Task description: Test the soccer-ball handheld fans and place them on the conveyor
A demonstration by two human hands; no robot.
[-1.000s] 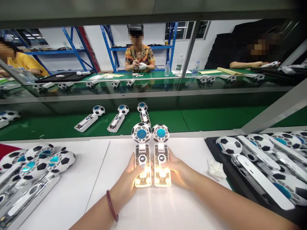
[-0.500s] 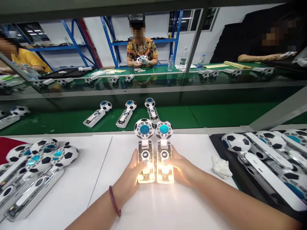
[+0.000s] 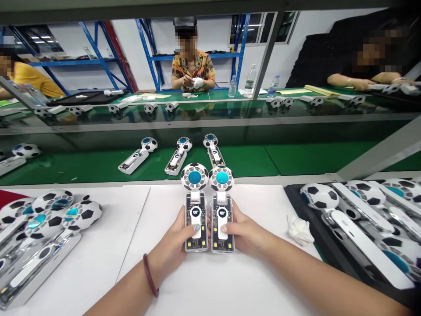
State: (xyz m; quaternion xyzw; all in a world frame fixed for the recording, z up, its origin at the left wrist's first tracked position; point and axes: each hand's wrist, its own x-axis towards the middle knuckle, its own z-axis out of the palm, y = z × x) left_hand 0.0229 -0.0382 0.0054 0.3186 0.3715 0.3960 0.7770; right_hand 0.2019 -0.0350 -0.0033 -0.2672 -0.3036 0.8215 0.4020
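Green bench (image 3: pixel 272 162): beyond the desk's far edge; three loose gadgets (image 3: pixel 176 162) on it.
Desk (image 3: pixel 250 281): white-topped.
Black tray (image 3: pixel 335 259): at the desk's right edge, loaded with more gadgets.
Heap of gadgets (image 3: pixel 82 215): by the desk's left edge.
Left hand (image 3: pixel 176 239): gripping the left gadget (image 3: pixel 196 202), thumb on its white strip.
Right hand (image 3: pixel 248 232): gripping the right gadget (image 3: pixel 222 204), thumb likewise.
Held pair: side by side over the middle of the desk, football-patterned heads towards its far edge; bodies clear-cased.
Crumpled tissue (image 3: pixel 301 230): on the desk, beside the tray.
Wristband (image 3: pixel 149 276): dark red, left wrist.
Displays (image 3: pixel 195 212): round, one per held gadget, each appearing to read 100.
Handling, by judgement: grip the casings by their sides; keep thumbs below the displays, pressing squarely and evenly; hold both faces level for comparison, heads clear of knocks.
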